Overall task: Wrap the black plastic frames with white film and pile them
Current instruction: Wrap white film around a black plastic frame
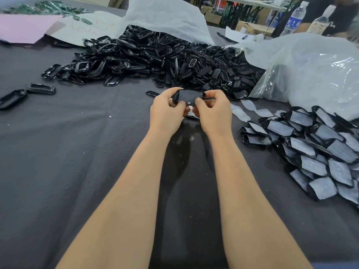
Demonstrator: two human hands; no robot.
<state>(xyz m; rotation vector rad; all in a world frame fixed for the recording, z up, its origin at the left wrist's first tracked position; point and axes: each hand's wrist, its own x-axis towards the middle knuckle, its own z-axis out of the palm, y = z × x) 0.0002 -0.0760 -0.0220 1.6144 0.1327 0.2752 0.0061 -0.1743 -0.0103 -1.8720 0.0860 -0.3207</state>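
At table centre, just above the dark grey cloth [68,152]: both hands pinch one black frame [189,97]. Left hand [167,111] has thumb and fingers curled on its left end, right hand [213,111] on the lower right edge. The frame is a small, glossy, rounded oblong held flat-face up. A greyish translucent film lies over its face, with a white bit showing at the bottom edge near the right thumb. Can't tell how far round the film goes.

Behind the hands: a big heap of bare frames [155,59], black, mixed shapes, some with open windows, spilling from a clear plastic bag [165,18]. A second bag [310,70] sits to the right of it.

Right side: pile of wrapped frames [320,152], each with a whitish-grey film face and black edges, overlapping like scales. A row of loose film pieces [250,109] lies between that pile and the hands.

Far left: two stray frames [40,88] [11,98] on the cloth, well apart from the heap.
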